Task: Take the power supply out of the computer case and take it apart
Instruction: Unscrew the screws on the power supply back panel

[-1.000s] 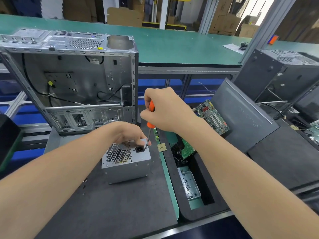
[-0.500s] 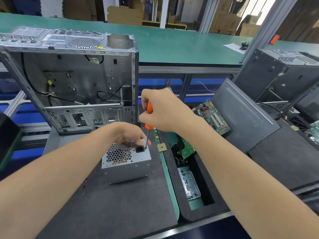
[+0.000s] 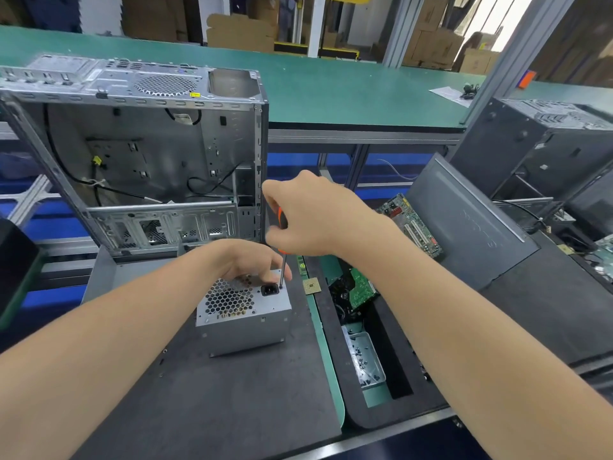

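Grey sheet-metal power supply [image 3: 245, 327] stands outside the computer case [image 3: 149, 151], on the dark mat [image 3: 215, 400] just in front of it, vent face up. Removal judged done; dismantling in hand.

Left hand [image 3: 250, 260] holds the far edge of the top face, fingers [image 3: 270, 262] curled down onto it, steadying the box. Right hand [image 3: 311, 217] is closed round the orange handle of a screwdriver [image 3: 283, 270], above the box and slightly to its right.

Key relation: the screwdriver's long axis runs near vertical with a slight tilt. Handle is up in the right hand, tip down at the far right corner of the top face, just beside the black power socket [image 3: 269, 289]. Tip appears to touch the face; the screw head is too small to make out. Left fingers lie close beside the shaft.

Judgement: next move is a turn about that axis under downward pressure. The box lies almost directly below the right hand, so the force should go into the mat. Risk: a slip would carry the tip toward the left fingers. Screw tray [image 3: 365, 343] sits near, on the right hand's side.
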A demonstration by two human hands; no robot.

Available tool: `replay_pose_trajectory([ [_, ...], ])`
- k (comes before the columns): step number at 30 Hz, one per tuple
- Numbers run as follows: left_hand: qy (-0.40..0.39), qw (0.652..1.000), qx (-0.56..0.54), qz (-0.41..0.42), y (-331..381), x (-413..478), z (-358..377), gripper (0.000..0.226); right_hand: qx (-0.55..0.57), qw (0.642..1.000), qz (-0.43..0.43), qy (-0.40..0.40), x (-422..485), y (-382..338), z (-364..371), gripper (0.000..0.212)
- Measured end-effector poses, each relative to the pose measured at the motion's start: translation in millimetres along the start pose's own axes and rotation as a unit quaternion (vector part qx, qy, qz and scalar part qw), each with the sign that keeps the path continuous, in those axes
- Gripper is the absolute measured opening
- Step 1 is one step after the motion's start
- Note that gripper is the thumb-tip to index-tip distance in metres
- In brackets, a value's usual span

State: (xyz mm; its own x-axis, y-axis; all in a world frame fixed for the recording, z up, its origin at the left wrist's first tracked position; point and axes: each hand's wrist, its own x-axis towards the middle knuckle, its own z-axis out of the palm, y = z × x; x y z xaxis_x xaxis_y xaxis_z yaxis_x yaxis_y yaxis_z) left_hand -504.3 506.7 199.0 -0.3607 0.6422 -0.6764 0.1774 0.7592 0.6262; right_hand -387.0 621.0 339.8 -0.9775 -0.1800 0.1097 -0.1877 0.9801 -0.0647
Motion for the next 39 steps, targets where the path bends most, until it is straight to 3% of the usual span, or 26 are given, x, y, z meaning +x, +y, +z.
replay_pose_trajectory([
  [2, -0.003, 1.000, 0.007, 0.028, -3, -7, -2, 0.031, -0.058, 0.997, 0.033, 0.024, 4, -2, 4, 0.037],
  [6, -0.007, 0.993, -0.036, 0.111, -15, -6, 1, 0.013, 0.043, 0.998, -0.011, -0.038, 7, 3, -3, 0.008],
  [8, -0.001, 0.990, -0.032, 0.137, -19, -3, 4, 0.013, 0.067, 0.996, -0.029, -0.049, 5, 4, -7, 0.013],
  [14, 0.001, 0.988, -0.051, 0.147, -22, 0, 5, 0.031, 0.122, 0.992, -0.013, 0.001, 3, 5, -11, 0.014],
  [25, -0.008, 0.987, -0.015, 0.162, -28, 6, 3, 0.007, 0.120, 0.993, 0.011, -0.018, -2, 9, -7, 0.013],
  [32, 0.002, 0.975, -0.020, 0.219, -33, 5, 7, 0.006, 0.114, 0.993, 0.016, -0.010, -4, 10, -10, 0.013],
  [39, -0.012, 0.976, 0.015, 0.216, -27, -1, 11, 0.012, 0.110, 0.994, 0.015, -0.009, -5, 10, -12, 0.013],
])
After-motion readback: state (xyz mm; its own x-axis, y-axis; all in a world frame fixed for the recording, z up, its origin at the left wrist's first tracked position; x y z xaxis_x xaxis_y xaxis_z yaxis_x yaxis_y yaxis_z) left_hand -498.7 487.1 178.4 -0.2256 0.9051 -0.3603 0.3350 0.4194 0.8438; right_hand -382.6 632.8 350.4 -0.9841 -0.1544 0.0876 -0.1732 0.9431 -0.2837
